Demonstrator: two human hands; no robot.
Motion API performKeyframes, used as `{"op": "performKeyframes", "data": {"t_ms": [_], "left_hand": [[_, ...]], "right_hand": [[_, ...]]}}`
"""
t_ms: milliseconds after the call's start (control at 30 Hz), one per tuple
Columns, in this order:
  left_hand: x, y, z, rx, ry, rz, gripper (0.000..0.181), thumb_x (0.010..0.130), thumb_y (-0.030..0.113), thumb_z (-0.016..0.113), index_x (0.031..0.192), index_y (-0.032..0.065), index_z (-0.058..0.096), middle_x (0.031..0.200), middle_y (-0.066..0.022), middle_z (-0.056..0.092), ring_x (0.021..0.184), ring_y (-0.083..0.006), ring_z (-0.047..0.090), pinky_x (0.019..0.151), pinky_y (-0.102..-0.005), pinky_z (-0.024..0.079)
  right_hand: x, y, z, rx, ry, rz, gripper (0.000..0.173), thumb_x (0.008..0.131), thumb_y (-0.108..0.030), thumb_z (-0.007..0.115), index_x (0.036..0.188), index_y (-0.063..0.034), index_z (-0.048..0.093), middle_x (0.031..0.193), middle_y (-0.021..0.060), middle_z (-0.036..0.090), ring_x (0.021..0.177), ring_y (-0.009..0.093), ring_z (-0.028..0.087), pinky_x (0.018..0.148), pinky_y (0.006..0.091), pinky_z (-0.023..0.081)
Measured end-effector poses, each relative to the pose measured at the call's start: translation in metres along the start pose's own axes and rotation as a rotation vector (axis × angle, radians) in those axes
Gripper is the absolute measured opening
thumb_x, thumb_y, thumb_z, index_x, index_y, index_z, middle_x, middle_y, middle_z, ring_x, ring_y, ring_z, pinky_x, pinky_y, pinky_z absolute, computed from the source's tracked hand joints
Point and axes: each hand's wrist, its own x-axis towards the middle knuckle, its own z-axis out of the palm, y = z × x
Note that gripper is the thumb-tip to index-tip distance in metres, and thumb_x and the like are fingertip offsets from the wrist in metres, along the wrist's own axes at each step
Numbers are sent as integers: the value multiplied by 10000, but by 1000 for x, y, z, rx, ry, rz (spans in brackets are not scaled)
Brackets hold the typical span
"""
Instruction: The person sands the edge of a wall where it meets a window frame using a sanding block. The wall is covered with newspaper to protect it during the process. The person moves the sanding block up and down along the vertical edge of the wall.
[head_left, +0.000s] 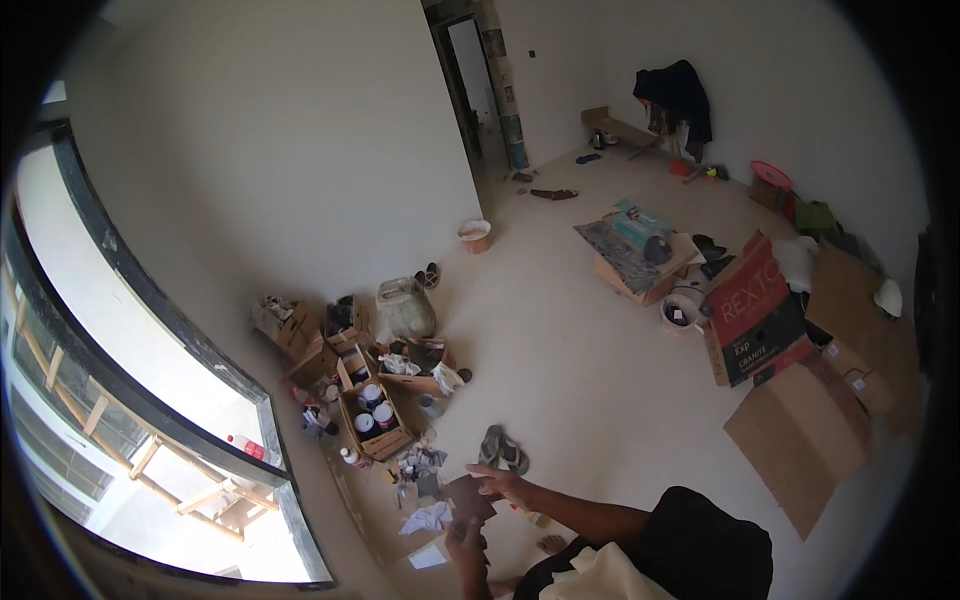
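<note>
A dark reddish-brown sheet, probably sandpaper (471, 498), is held between both hands at the bottom centre. My left hand (468, 537) grips its lower edge, thumb on top. From the right, my right hand (501, 484) reaches over the sheet's upper right side, index finger extended and other fingers at its edge. Below and to the left lie a white cloth (427, 518) and a white piece of paper (428, 556) on the floor. A pair of sandals (503, 450) stands just above my right hand.
Cardboard boxes with paint cans (383, 414) stand left, near the window frame (217, 367). A grey sack-like container (406, 307) and a bucket (474, 237) are farther off. Flattened cardboard (780, 427), another bucket (679, 313) and a bench (626, 129) are at right.
</note>
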Motion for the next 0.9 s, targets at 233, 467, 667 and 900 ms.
{"op": "performKeyframes", "data": {"t_ms": [233,467,667,900], "left_hand": [[-15,18,-12,-89,-228,-271,213,957,242,642,1007,41,590,647,-33,535,455,-129,477,333,-289,333],[-15,-5,-39,-517,-333,-319,219,988,240,609,1095,51,579,829,-39,579,604,-118,526,493,-258,406],[-12,-16,-46,-308,-223,-356,335,980,328,621,1149,39,609,846,-72,627,542,-128,517,450,-265,394],[-32,11,-17,-127,64,-106,415,954,331,650,1230,25,609,771,-76,600,501,-103,503,309,-232,336]], "right_hand": [[-22,-1,11,175,-81,109,586,951,-311,680,1449,-91,463,1309,59,596,1182,182,593,1015,389,471],[-18,7,28,308,-239,54,588,958,-359,675,1443,-105,458,1280,29,599,1191,186,584,1034,416,456],[-4,15,32,162,-29,9,588,886,-318,778,1355,-79,516,1243,61,611,1148,182,596,994,377,482],[-12,24,31,-67,153,-85,358,833,-280,837,1045,-50,663,964,23,665,917,130,616,793,314,505]]}}
